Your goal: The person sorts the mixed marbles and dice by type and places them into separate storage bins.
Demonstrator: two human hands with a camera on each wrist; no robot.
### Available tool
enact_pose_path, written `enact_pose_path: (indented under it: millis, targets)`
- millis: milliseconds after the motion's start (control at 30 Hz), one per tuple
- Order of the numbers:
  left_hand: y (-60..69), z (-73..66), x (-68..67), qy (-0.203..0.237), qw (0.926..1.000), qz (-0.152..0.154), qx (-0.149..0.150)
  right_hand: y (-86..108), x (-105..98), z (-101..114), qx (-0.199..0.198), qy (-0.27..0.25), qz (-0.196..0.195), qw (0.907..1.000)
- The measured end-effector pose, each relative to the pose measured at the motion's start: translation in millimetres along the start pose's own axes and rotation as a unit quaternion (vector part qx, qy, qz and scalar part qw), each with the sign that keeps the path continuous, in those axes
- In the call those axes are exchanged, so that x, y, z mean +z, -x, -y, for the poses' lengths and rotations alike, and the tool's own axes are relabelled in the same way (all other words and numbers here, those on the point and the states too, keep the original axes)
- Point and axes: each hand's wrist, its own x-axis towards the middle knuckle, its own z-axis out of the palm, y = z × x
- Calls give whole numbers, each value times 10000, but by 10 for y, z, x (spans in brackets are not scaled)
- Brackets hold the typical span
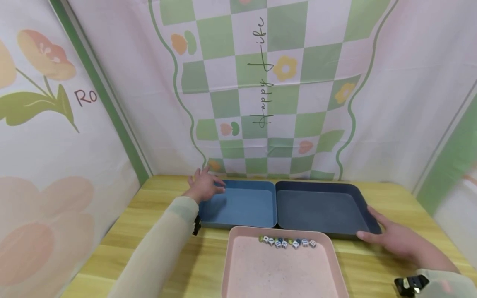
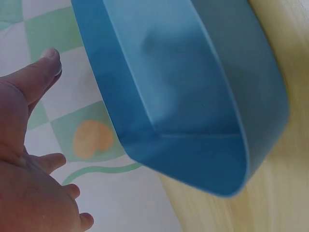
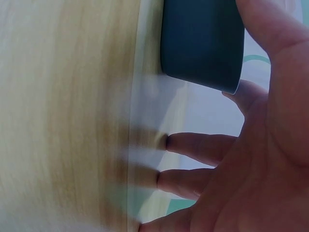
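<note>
My left hand (image 1: 204, 185) is over the left end of a blue tray (image 1: 246, 203). In the left wrist view its fingers stay apart from the tray's rim, and it holds nothing. To the right of the blue tray stands a dark navy tray (image 1: 316, 211). My right hand (image 1: 398, 240) is at the navy tray's right end, thumb and forefinger spread about its near corner. The right wrist view shows the forefinger at the tray's corner and the other fingers extended, spread beside it. Closer to me is a pink tray (image 1: 279, 273), with a row of small dice (image 1: 285, 244) along its far side.
All three trays stand on a wooden table (image 1: 126, 236). Behind it hangs a cloth (image 1: 287, 99) with green checks and flowers. Another printed cloth (image 1: 41, 165) hangs on the left. Among the white dice lie small green and blue pieces, too small to make out.
</note>
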Motion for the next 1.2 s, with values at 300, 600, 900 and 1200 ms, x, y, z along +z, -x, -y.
enact_pose_path:
  millis: [300,600,900,1200]
  targets:
    - [-50,-18,66,83,9996,-256,-65,-3,10,-2,-60,33,-27,10000]
    - [-32,-20,20,176,9992,-318,-155,-18,11,-19,-17,119,4,9999]
    - [12,8,1,208,9993,-241,-179,-23,2,-7,32,131,41,9999]
    - [51,10,-62,160,9996,-135,-195,-16,-1,-9,-32,145,-7,9999]
